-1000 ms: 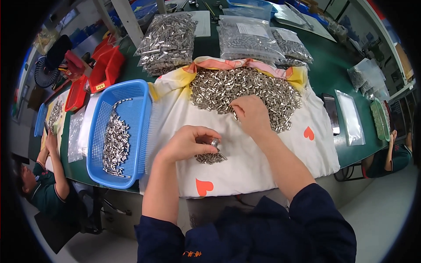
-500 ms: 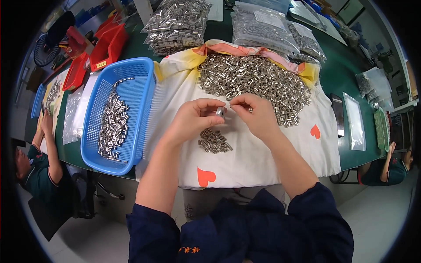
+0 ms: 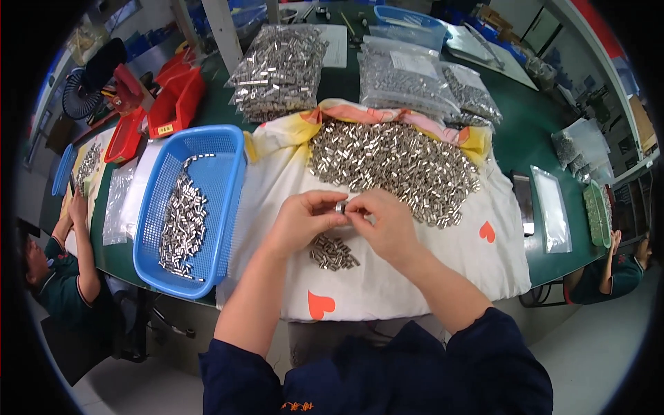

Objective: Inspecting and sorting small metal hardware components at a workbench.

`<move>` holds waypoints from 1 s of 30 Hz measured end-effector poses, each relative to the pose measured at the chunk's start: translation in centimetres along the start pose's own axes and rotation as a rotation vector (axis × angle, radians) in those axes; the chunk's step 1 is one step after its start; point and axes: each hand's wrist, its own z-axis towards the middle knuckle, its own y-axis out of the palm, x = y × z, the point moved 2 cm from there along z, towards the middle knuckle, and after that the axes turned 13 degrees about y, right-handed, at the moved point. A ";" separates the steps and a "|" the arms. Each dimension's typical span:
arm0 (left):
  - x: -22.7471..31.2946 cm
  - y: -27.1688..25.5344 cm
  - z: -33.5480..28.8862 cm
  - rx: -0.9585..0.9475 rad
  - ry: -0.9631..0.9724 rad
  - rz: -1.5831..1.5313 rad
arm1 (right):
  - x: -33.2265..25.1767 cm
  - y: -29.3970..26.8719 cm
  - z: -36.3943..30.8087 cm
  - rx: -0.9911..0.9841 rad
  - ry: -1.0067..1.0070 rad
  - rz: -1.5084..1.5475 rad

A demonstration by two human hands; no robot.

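My left hand (image 3: 299,221) pinches a small round metal piece (image 3: 340,207), like a thick ring, between thumb and fingers. Against its right side press the closed fingertips of my right hand (image 3: 384,220); whatever they may hold is hidden. Just below the hands lies a small heap of short metal cylinders (image 3: 333,254) on a white cloth (image 3: 408,297) with red hearts. Beyond the hands spreads a much larger pile of the same cylinders (image 3: 394,155). To the left, a blue plastic basket (image 3: 143,242) holds more of them.
Bagged metal parts (image 3: 277,72) are stacked at the back left, and further clear bags (image 3: 408,76) at the back right. Red bins (image 3: 176,104) stand beyond the basket. A dark flat device (image 3: 523,204) and a clear bag (image 3: 551,211) lie right. People sit at both sides.
My right hand has moved left, closing the gap to the ring-like piece, and its fingertips now meet it. The whole scene sits lower in the picture.
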 end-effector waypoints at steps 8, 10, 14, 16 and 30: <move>0.4 -0.4 -0.5 -0.084 0.011 -0.089 | 0.2 -0.1 -0.3 -0.074 0.110 0.194; 0.6 -0.5 -0.4 -0.074 0.017 -0.096 | 0.1 0.3 -0.4 -0.001 -0.065 0.028; 0.5 -0.7 -0.3 -0.099 -0.041 0.000 | 0.8 -0.2 -0.1 -0.040 -0.199 -0.082; 0.9 -0.3 -0.4 -0.192 -0.073 0.153 | 2.2 -1.6 1.1 -0.009 -0.140 -0.222; 1.1 0.4 -1.0 -0.361 0.003 0.406 | 4.2 -1.0 1.0 -0.012 0.008 -0.615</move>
